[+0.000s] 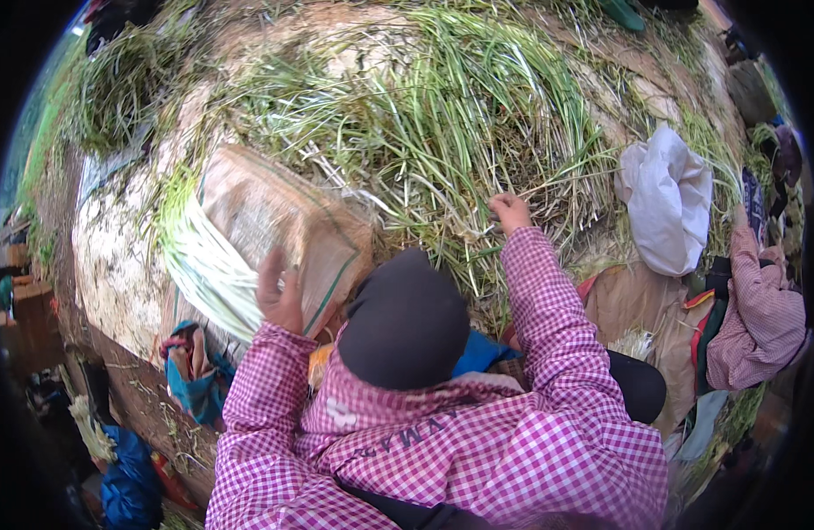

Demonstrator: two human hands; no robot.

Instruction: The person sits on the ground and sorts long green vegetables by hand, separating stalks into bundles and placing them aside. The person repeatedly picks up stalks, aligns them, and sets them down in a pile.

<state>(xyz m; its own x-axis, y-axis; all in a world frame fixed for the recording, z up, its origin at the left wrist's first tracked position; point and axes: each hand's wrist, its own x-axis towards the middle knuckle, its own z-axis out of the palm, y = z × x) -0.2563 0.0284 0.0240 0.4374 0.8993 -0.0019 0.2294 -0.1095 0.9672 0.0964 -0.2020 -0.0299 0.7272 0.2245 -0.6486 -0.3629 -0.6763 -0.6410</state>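
My left hand (280, 292) is raised with its fingers apart, beside the lower end of a bundle of pale green-and-white stalks (207, 264). That bundle lies along the edge of a tan woven sack (281, 205) with green stripes. At the near edge of a large heap of long green stalks (440, 126) is my right hand (509, 212), its fingers bent close together around the tips of the stalks. Whether it grips any is too small to tell.
A white plastic sack (668, 199) stands to the right of the heap. Beyond it, a co-worker in a checked sleeve (754, 318) holds stalks. A blue and red cloth (195, 371) lies at the lower left, above a blue bag (130, 477). More cut stalks (129, 93) are piled at the upper left.
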